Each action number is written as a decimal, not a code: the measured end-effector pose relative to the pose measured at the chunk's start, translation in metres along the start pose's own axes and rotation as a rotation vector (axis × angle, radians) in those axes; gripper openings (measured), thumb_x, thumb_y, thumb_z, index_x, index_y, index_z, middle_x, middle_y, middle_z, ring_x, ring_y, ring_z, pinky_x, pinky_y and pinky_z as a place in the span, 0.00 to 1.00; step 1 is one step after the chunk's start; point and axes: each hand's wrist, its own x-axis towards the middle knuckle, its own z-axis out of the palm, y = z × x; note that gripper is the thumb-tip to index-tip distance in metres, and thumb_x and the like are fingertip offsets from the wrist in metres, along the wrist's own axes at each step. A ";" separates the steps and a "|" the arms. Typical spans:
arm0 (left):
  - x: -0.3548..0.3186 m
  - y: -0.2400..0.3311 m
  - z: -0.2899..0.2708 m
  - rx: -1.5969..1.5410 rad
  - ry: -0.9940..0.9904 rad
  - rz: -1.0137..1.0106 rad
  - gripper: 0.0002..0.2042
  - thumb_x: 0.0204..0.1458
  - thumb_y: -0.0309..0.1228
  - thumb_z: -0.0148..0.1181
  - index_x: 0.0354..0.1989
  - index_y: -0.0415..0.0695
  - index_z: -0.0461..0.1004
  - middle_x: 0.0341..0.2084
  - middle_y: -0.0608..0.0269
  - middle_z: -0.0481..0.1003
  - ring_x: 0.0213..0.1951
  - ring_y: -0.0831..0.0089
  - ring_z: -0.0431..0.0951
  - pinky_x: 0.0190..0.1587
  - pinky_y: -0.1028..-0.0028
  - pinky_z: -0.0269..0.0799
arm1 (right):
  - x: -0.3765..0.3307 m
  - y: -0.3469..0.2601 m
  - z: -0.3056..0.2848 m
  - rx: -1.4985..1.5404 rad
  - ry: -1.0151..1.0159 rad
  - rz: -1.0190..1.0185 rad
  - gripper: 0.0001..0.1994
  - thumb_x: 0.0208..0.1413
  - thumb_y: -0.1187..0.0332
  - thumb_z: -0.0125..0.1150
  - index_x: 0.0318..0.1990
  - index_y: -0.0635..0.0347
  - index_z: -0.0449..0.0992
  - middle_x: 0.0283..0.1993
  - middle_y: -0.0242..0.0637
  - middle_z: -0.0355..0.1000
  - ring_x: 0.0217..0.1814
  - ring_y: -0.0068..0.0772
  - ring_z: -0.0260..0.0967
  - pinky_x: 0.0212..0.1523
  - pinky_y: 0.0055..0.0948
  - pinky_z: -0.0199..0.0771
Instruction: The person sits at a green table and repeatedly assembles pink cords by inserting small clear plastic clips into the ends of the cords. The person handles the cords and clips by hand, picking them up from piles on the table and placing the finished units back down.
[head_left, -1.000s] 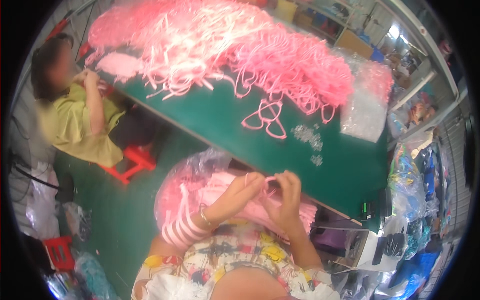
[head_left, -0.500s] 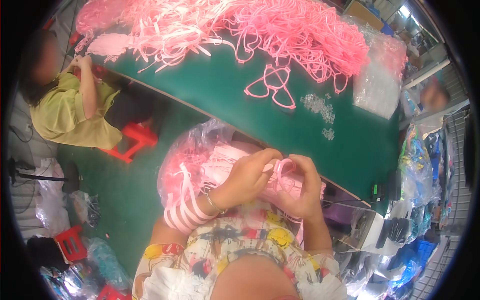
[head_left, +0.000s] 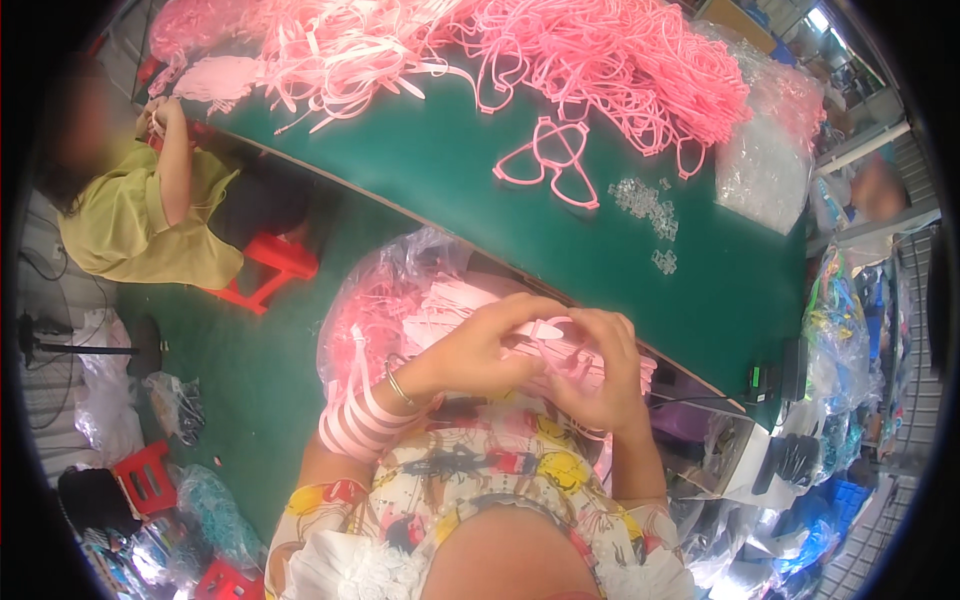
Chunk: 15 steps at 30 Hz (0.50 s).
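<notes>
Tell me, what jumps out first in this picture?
Pink everywhere: a tangled heap of pink frames sprawls across the far side of the green table. Close up, both hands, left and right, grip a pink strap above a clear bag stuffed with more pink pieces.

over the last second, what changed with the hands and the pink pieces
Both hands drew in toward the lap over the clear bag of pink parts. The left hand and right hand, apart with a thin strip raised between them earlier, now close together on a pale pink strip piece. Unchanged: pink bands stacked on the left forearm, the pink frame and small clear pieces lying on the green table.
</notes>
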 end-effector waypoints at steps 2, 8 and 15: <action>-0.001 -0.001 0.003 0.154 0.117 0.140 0.19 0.46 0.28 0.60 0.48 0.36 0.71 0.38 0.48 0.72 0.42 0.57 0.75 0.45 0.68 0.70 | 0.002 0.000 0.001 -0.058 0.011 -0.027 0.30 0.33 0.67 0.68 0.50 0.63 0.70 0.44 0.42 0.71 0.45 0.45 0.66 0.50 0.41 0.60; -0.004 -0.010 0.013 0.476 0.240 0.198 0.11 0.51 0.27 0.58 0.41 0.35 0.75 0.31 0.52 0.74 0.31 0.65 0.75 0.32 0.72 0.70 | 0.003 -0.004 0.016 -0.156 0.006 -0.036 0.28 0.37 0.66 0.69 0.48 0.64 0.67 0.44 0.44 0.70 0.44 0.47 0.67 0.49 0.42 0.59; -0.005 -0.016 0.012 0.631 0.349 0.336 0.08 0.51 0.24 0.58 0.37 0.34 0.75 0.31 0.52 0.75 0.27 0.63 0.77 0.28 0.73 0.73 | 0.007 -0.004 0.031 -0.127 0.020 0.025 0.22 0.40 0.70 0.67 0.45 0.64 0.68 0.38 0.43 0.68 0.36 0.45 0.68 0.35 0.39 0.67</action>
